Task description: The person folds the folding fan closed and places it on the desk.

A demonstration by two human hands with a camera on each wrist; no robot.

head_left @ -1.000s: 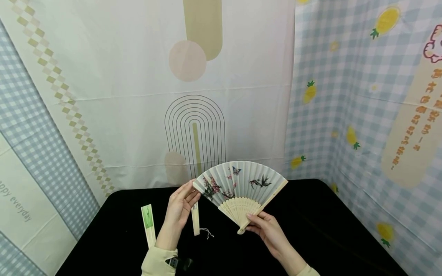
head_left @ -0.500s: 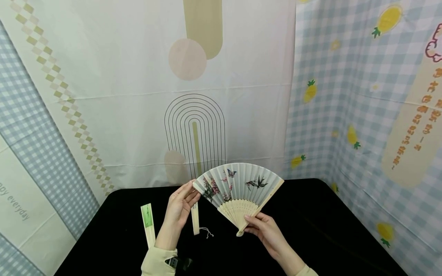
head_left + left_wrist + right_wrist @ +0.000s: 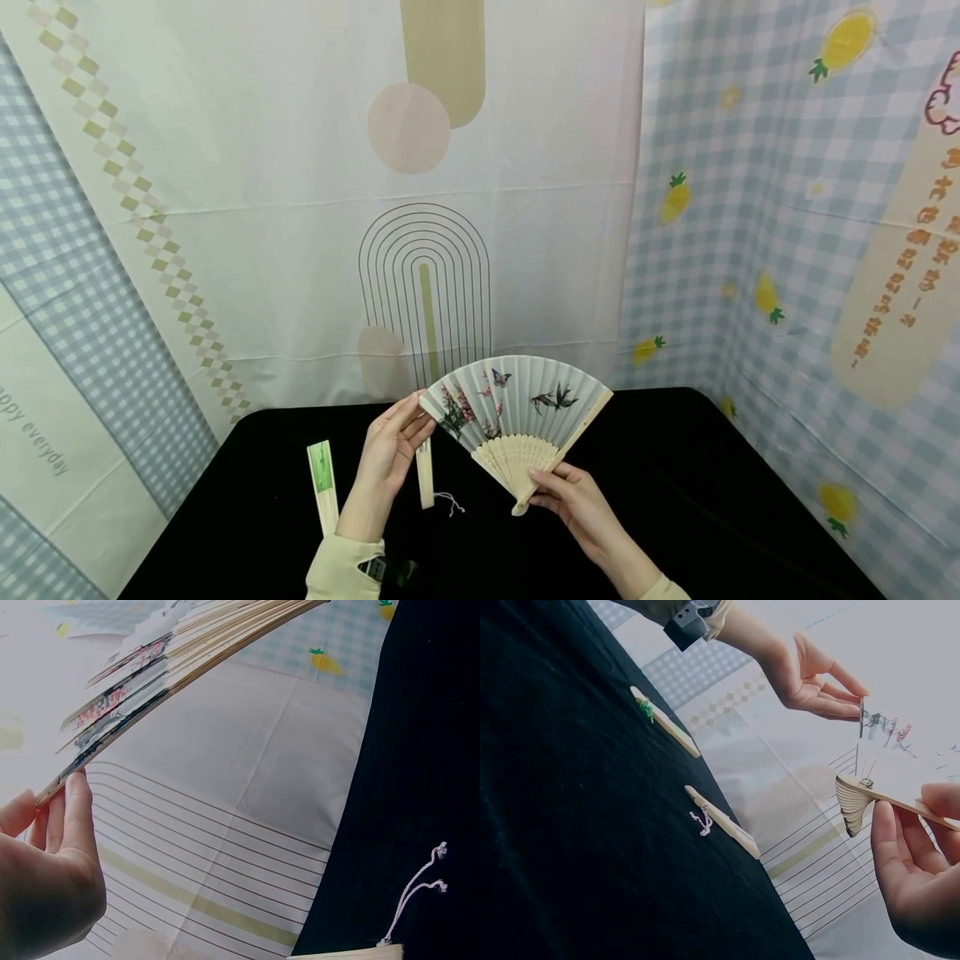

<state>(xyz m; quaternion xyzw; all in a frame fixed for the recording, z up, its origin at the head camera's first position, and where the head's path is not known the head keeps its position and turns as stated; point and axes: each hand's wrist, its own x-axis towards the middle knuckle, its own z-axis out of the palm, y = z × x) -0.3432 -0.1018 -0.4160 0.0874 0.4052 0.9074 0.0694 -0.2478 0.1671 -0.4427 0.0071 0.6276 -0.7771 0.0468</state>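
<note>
A folding fan (image 3: pixel 528 400) is spread wide above the dark table, its pale leaf printed with pink blossoms, a butterfly and a dark bird. My left hand (image 3: pixel 390 446) pinches the outer end of its left guard stick between thumb and fingers, as the left wrist view (image 3: pixel 56 862) also shows. Low on the other guard stick, close to the pivot, my right hand (image 3: pixel 577 500) grips the fan with the thumb in front. The right wrist view shows the ribs (image 3: pixel 853 806) gathered at the pivot beside my right fingers (image 3: pixel 885 832).
Two closed folding fans lie on the black cloth (image 3: pixel 660 500): one with a green end (image 3: pixel 321 471) left of my left forearm, another with a white cord (image 3: pixel 425 483) partly behind my left hand. Patterned curtains (image 3: pixel 300 208) stand behind and at both sides.
The fan's right side and my right hand have shifted slightly left and down, narrowing the spread a little. My left hand keeps its place on the left guard stick.
</note>
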